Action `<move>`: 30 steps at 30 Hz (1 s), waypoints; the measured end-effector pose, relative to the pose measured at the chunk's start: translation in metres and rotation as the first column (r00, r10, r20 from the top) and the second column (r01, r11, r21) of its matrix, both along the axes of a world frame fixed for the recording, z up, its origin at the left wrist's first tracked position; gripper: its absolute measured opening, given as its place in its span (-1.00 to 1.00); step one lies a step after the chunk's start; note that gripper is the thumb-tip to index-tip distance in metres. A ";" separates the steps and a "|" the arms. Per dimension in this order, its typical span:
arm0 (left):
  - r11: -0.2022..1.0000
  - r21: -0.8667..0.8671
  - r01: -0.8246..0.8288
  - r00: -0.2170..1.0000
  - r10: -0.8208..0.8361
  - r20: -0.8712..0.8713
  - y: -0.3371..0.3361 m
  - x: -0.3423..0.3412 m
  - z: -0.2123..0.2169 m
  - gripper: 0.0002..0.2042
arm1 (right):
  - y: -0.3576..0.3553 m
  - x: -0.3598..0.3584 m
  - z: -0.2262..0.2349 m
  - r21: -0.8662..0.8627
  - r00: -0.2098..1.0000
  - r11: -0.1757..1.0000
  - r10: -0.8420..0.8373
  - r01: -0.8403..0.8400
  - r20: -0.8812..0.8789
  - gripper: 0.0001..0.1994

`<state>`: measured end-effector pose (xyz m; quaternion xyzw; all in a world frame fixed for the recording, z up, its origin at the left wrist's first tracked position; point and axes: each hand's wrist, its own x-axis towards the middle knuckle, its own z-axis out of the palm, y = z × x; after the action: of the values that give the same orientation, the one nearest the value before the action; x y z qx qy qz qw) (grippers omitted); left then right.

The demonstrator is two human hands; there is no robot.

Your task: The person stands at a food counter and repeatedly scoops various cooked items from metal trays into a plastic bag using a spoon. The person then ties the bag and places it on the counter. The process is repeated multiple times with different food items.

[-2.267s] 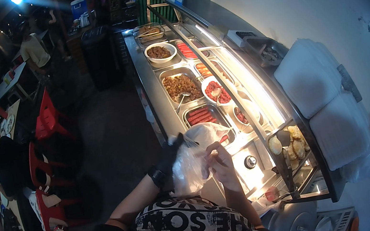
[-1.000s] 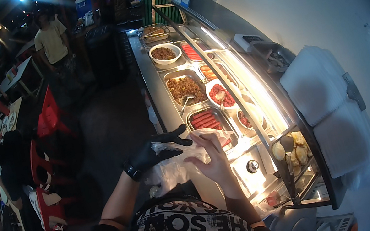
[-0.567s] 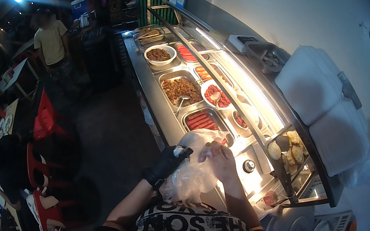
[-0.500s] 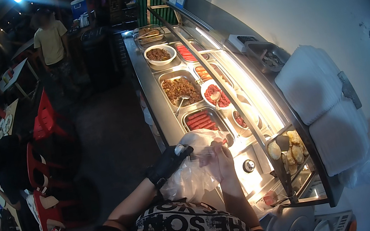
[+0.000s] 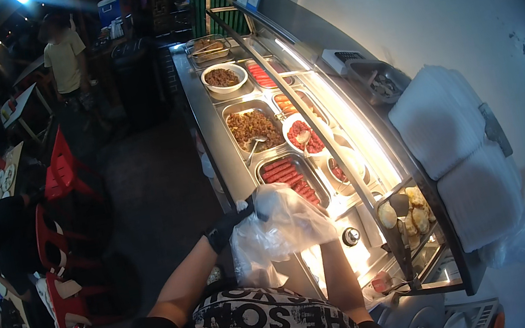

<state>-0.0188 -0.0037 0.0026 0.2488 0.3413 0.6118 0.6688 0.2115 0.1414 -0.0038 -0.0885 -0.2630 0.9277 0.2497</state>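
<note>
My left hand (image 5: 229, 224), in a black glove, is closed on the edge of a clear, crumpled plastic bag (image 5: 279, 226) in front of my chest. My right forearm (image 5: 342, 275) reaches up to the bag's other side. Plastic covers that hand, so its fingers do not show; whether it is inside or behind the bag, I cannot tell. Just beyond the bag, red sausages (image 5: 283, 172) lie in a metal tray on the lit counter.
Along the counter stand a tray of browned chopped food (image 5: 251, 128), a bowl of red food (image 5: 306, 136) with a spoon, and another white bowl (image 5: 242, 71). A metal-framed guard (image 5: 309, 112) runs alongside. White foam boxes (image 5: 438, 122) are stacked right. Red chairs (image 5: 61, 172) and people are left.
The bag has shifted and opened out toward the right, now covering my right hand, whose fingers were visible before. More of the sausages show.
</note>
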 end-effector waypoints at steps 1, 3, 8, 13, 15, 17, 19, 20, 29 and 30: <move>0.999 0.037 0.018 1.000 -0.018 -0.005 0.001 -0.002 -0.023 -0.61 | -0.004 -0.004 -0.017 -0.051 0.999 0.999 -0.011 0.014 0.053 -0.56; 0.990 -0.144 0.006 1.000 -0.008 -0.013 0.004 -0.008 -0.070 -0.54 | -0.008 -0.010 -0.044 -0.142 0.986 0.988 -0.041 0.064 0.160 -0.56; 0.930 -0.280 -0.238 0.922 0.126 -0.367 -0.005 -0.008 -0.139 -0.71 | -0.018 -0.028 -0.096 -0.213 0.953 0.976 0.029 0.038 0.301 -0.53; 0.865 -0.037 -0.500 0.773 0.427 -0.470 -0.017 -0.037 -0.169 -0.83 | -0.022 -0.012 -0.119 0.331 0.632 0.842 -0.538 0.425 0.558 -0.67; 0.844 -0.131 -0.520 0.729 0.358 -0.584 -0.024 -0.046 -0.097 -0.70 | -0.050 -0.016 -0.027 0.433 0.295 0.576 -0.775 0.694 0.558 -0.76; 0.954 -0.129 -0.271 0.891 0.198 -0.408 -0.027 -0.049 -0.015 -0.72 | -0.076 -0.016 0.033 0.593 0.394 0.386 -0.911 0.707 0.124 -0.79; 0.996 0.072 -0.053 0.944 0.074 -0.322 -0.033 -0.035 0.079 -0.70 | -0.104 -0.033 0.100 0.850 0.540 0.236 -0.839 0.470 -0.066 -0.73; 0.986 0.167 -0.002 0.938 0.060 -0.341 -0.035 -0.031 0.100 -0.71 | -0.113 -0.042 0.129 0.941 0.596 0.127 -0.798 0.314 -0.091 -0.69; 0.934 0.355 -0.036 0.886 0.194 -0.420 -0.039 0.000 0.167 -0.75 | -0.121 -0.043 0.154 0.934 0.683 0.293 -0.726 0.203 0.079 -0.71; 0.945 0.312 -0.096 0.892 0.221 -0.395 -0.039 0.004 0.165 -0.77 | -0.124 -0.044 0.160 0.927 0.681 0.320 -0.725 0.198 0.104 -0.77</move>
<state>-0.0150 -0.0431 0.1676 0.4405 0.4065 0.6384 0.4828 0.1674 0.0178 0.1565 -0.2663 -0.7053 0.4831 0.4452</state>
